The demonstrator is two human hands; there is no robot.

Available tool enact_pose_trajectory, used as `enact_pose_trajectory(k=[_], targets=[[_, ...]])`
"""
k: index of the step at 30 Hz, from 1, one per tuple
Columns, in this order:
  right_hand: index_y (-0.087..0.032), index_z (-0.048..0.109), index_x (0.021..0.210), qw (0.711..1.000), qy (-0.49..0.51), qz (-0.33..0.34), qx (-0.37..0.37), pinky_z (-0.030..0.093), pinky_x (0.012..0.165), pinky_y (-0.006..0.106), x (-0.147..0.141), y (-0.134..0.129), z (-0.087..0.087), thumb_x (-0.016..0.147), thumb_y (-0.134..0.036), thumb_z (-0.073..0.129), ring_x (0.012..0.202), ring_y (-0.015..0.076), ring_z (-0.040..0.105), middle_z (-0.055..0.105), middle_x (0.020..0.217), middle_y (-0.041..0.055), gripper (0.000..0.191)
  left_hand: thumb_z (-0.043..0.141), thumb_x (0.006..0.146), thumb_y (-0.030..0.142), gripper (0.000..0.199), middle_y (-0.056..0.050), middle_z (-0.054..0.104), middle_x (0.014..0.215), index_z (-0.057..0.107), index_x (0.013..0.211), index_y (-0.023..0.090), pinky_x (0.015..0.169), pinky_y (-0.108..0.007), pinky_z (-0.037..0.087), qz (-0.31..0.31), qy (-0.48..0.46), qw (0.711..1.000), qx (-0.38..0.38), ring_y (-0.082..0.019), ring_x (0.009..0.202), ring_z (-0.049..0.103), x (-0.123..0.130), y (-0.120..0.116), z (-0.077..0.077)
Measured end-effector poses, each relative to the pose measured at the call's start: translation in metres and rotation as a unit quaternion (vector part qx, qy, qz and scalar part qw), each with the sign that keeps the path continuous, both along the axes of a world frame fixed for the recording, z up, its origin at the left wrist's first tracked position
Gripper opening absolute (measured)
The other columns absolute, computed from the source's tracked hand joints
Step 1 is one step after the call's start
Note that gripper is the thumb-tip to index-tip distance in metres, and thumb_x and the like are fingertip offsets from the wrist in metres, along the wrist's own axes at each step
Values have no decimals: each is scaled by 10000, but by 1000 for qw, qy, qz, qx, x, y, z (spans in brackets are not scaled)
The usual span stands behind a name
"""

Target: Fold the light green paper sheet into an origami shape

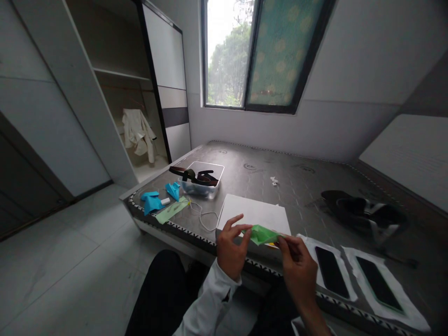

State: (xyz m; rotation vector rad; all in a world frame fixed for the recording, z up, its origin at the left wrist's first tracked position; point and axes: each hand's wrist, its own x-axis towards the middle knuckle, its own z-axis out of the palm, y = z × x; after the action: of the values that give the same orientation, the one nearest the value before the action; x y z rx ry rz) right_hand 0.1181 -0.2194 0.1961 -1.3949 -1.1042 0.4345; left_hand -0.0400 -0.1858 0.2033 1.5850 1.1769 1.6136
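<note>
Both hands, left hand (229, 249) and right hand (299, 268), pinch a folded green paper (262, 234) above the white board (257, 213). Farther left, a clear tub (203, 184) holds dark straps (196, 176).

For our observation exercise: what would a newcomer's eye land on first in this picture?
First, the green paper pinched between the left hand and right hand, low in the middle, over a white board on the mattress. Next, blue paper shapes at the left corner, and two phones at the right.
</note>
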Motion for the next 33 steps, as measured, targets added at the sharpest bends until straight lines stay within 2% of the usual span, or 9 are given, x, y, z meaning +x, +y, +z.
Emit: enact_pose_trajectory(k=[5,8,10,14,19,22,26,29,33], targets=[[-198,649,877,1000,-10,1,0,578,771,355,-2,0,0,808,-487,647,831,237,713,746,894,76,297,550,924,249,248,-44,628,1221,686,1124,302,949,-373,520,24,128,989,68,-203,1091,607,-2,-1,-1],[-195,649,885,1000,-12,-11,1,574,779,357,-2,-1,1,811,-489,643,852,244,712,748,916,82,303,675,842,306,355,-76,606,1226,629,1189,247,983,-418,487,92,147,982,75,-248,1153,555,-2,1,-3],[-201,649,898,1000,-14,-19,-1,571,787,353,-1,-1,3,817,-486,638,867,244,710,748,934,79,296,737,784,310,344,-77,616,1182,651,1106,223,968,-418,486,114,158,978,73,-258,1131,557,-5,3,-2],[-210,654,900,999,-32,-24,-4,571,785,349,1,-2,7,819,-496,631,865,247,711,751,929,76,298,701,819,258,89,-43,656,1042,712,906,246,854,-353,502,86,212,970,86,-221,987,588,-14,7,0],[-218,664,895,997,-78,-13,-11,566,763,337,1,-5,5,824,-502,619,849,245,715,751,915,68,296,641,869,239,92,-30,680,809,731,868,257,724,-284,474,37,265,957,114,-187,809,593,-25,9,1],[-221,663,898,996,-86,9,-14,560,770,341,0,-6,3,834,-492,609,836,240,715,749,911,64,284,626,881,271,109,-30,706,792,734,884,265,706,-275,477,4,244,961,128,-182,761,620,-24,8,0],[-206,657,873,999,-42,20,-8,567,761,345,-3,-5,3,820,-499,627,816,236,709,745,901,73,300,666,850,321,138,-22,730,801,715,965,260,695,-270,513,-9,136,986,95,-169,691,659,-18,6,-6],[-195,652,846,1000,11,8,-7,572,747,334,-5,-4,6,791,-514,658,818,234,703,738,866,71,324,636,872,296,128,-27,735,845,713,964,252,767,-280,534,2,93,992,81,-177,791,681,-16,6,-7],[-191,638,838,997,70,2,-12,577,736,327,-4,-2,10,765,-520,685,772,217,698,726,823,48,341,576,899,249,176,-47,728,934,726,991,259,859,-333,530,-8,124,987,106,-207,957,641,-17,5,-6]])
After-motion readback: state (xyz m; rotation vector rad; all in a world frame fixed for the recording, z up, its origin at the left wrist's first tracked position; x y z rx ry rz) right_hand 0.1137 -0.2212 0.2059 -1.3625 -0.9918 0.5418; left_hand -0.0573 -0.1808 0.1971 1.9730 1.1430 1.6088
